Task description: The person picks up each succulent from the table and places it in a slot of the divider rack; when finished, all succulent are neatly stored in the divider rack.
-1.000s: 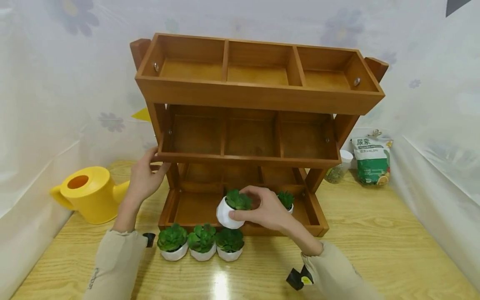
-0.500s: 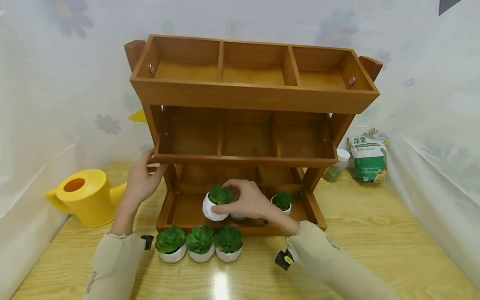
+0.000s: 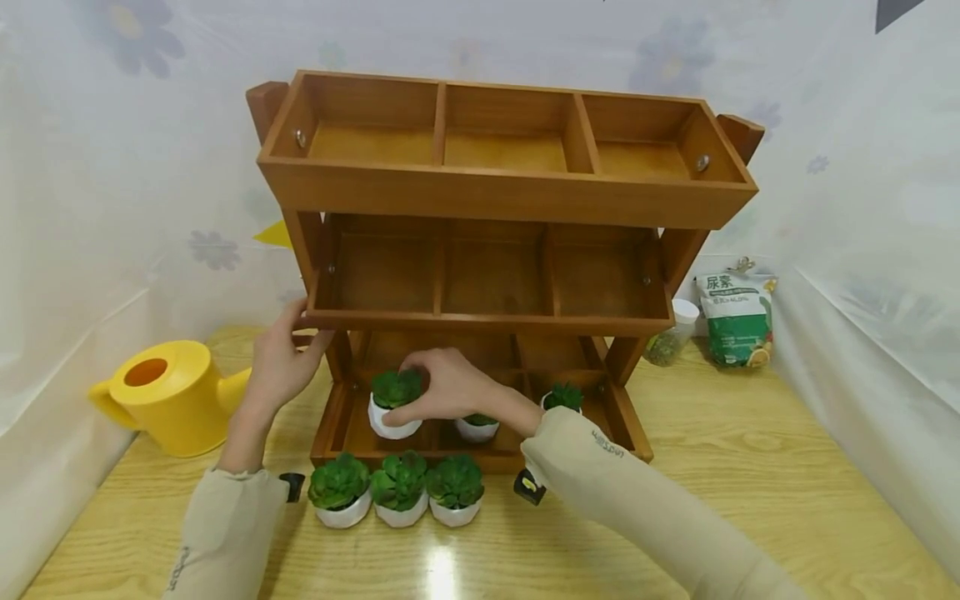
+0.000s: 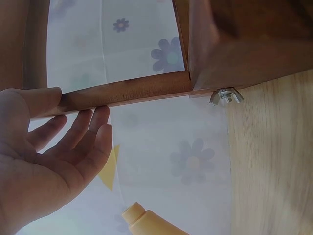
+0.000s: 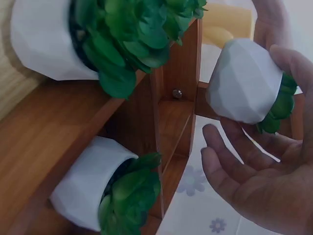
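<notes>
In the head view my right hand (image 3: 448, 385) holds a small potted succulent (image 3: 395, 404) above the left compartment of the bottom tier. Thumb and fingers pinch its white faceted pot (image 5: 246, 81), seen in the right wrist view. My left hand (image 4: 58, 156) grips a wooden bar at the left side of the three-tier plant stand (image 3: 506, 192), thumb on one face and fingertips on the other. One succulent (image 3: 477, 427) sits in the bottom tier's middle compartment, partly behind my right forearm. Another potted plant (image 3: 562, 397) sits in the right compartment.
Three potted succulents (image 3: 400, 490) stand in a row before the stand. A yellow watering can (image 3: 176, 400) is at the left. At the right are a white-lidded jar (image 3: 673, 333) and a green-and-white bag (image 3: 738, 321). A wing nut (image 4: 226, 96) juts from the stand.
My right hand has carried the succulent leftward from the middle compartment to the left one, uncovering the plant in the middle. My left hand keeps its grip on the stand.
</notes>
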Demonstrator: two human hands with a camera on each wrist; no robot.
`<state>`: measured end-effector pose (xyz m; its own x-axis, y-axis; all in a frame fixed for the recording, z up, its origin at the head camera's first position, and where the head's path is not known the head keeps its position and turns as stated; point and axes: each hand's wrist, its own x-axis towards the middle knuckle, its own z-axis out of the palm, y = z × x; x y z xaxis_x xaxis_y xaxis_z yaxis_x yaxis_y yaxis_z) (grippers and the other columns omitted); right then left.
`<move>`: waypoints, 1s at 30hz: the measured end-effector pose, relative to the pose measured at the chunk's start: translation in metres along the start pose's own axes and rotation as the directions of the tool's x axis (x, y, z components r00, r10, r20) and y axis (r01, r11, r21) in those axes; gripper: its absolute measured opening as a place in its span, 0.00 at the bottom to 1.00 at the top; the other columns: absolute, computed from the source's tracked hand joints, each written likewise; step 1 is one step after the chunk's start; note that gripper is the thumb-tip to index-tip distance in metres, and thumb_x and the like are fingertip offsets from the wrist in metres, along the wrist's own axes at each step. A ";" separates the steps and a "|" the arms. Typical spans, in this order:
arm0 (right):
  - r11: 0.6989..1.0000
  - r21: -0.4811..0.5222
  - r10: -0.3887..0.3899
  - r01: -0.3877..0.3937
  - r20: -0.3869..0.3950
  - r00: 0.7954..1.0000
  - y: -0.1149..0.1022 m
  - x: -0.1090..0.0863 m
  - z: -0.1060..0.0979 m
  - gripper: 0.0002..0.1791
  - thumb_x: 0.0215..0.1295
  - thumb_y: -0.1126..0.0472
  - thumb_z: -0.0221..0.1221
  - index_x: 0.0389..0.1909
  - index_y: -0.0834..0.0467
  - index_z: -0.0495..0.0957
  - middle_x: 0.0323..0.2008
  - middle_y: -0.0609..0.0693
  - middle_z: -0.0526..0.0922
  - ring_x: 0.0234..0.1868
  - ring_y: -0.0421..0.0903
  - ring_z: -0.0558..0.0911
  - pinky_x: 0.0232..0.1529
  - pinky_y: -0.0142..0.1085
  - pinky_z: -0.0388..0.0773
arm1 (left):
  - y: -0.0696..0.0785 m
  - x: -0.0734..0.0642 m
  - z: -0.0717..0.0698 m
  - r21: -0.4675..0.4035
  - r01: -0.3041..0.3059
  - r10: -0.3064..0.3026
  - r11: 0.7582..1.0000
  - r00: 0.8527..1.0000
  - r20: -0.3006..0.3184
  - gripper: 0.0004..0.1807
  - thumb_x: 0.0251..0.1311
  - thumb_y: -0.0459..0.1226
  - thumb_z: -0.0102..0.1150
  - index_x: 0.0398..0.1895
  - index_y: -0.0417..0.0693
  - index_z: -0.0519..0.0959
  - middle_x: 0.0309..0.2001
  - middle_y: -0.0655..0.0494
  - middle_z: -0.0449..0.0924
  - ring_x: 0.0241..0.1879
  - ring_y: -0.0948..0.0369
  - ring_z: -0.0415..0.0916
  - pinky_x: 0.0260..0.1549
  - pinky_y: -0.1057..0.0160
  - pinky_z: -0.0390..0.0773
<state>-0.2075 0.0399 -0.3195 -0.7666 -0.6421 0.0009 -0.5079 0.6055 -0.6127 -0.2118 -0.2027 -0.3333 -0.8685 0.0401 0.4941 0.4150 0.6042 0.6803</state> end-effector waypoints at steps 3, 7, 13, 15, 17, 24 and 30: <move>0.999 -0.027 -0.025 0.025 0.019 1.000 -0.001 0.009 0.005 0.28 0.48 0.43 0.71 0.48 0.53 0.80 0.42 0.42 0.81 0.40 0.36 0.78 0.39 0.28 0.76 | -0.001 0.000 0.001 0.004 -0.004 0.004 1.000 1.000 -0.002 0.25 0.67 0.34 0.54 0.65 0.36 0.66 0.54 0.31 0.74 0.48 0.36 0.76 0.42 0.39 0.79; 0.998 -0.062 -0.017 0.019 0.044 0.999 -0.002 0.020 0.013 0.30 0.47 0.43 0.72 0.49 0.54 0.80 0.46 0.44 0.81 0.44 0.37 0.78 0.43 0.28 0.76 | -0.002 0.000 0.000 0.007 -0.005 0.005 1.000 1.000 0.000 0.25 0.67 0.35 0.54 0.65 0.36 0.66 0.54 0.31 0.74 0.47 0.36 0.76 0.41 0.39 0.79; 0.989 -0.145 0.015 0.002 0.122 0.992 0.000 0.035 0.016 0.32 0.45 0.41 0.72 0.50 0.54 0.81 0.48 0.43 0.81 0.47 0.38 0.78 0.45 0.27 0.75 | -0.002 0.000 0.000 0.006 -0.007 0.007 1.000 1.000 0.000 0.25 0.67 0.35 0.54 0.65 0.36 0.66 0.54 0.31 0.74 0.47 0.36 0.76 0.41 0.39 0.79; 0.987 -0.159 0.017 0.007 0.149 0.989 0.000 0.039 0.014 0.32 0.45 0.42 0.72 0.50 0.53 0.81 0.49 0.43 0.81 0.47 0.38 0.78 0.45 0.27 0.75 | -0.002 0.001 0.000 0.005 -0.009 0.009 1.000 1.000 -0.001 0.25 0.67 0.34 0.54 0.65 0.36 0.66 0.54 0.31 0.74 0.47 0.36 0.76 0.41 0.39 0.79; 0.985 -0.170 0.023 0.008 0.176 0.984 0.000 0.043 0.012 0.32 0.45 0.42 0.73 0.51 0.53 0.80 0.49 0.43 0.81 0.48 0.38 0.78 0.45 0.27 0.76 | -0.002 0.001 0.000 0.004 -0.007 0.007 1.000 1.000 -0.002 0.25 0.67 0.34 0.54 0.65 0.36 0.66 0.54 0.31 0.74 0.47 0.36 0.76 0.41 0.39 0.79; 0.978 -0.208 0.024 0.026 0.235 0.972 -0.003 0.053 0.019 0.33 0.46 0.44 0.73 0.53 0.54 0.79 0.51 0.45 0.79 0.49 0.40 0.77 0.46 0.27 0.75 | -0.001 0.001 0.001 0.003 -0.001 0.001 1.000 1.000 0.006 0.25 0.67 0.35 0.54 0.65 0.35 0.65 0.54 0.30 0.74 0.47 0.35 0.76 0.42 0.39 0.79; 0.974 -0.227 0.053 0.007 0.259 0.964 -0.005 0.056 0.027 0.33 0.47 0.46 0.73 0.54 0.55 0.78 0.51 0.46 0.78 0.49 0.40 0.76 0.45 0.27 0.75 | 0.000 0.001 0.001 -0.001 0.012 -0.012 1.000 1.000 0.012 0.26 0.68 0.36 0.54 0.66 0.36 0.64 0.55 0.31 0.73 0.49 0.35 0.75 0.43 0.38 0.78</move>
<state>-0.2375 -0.0117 -0.3382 -0.6647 -0.7087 -0.2364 -0.5892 0.6919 -0.4173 -0.2127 -0.2018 -0.3337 -0.8769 0.0425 0.4789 0.4043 0.6042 0.6867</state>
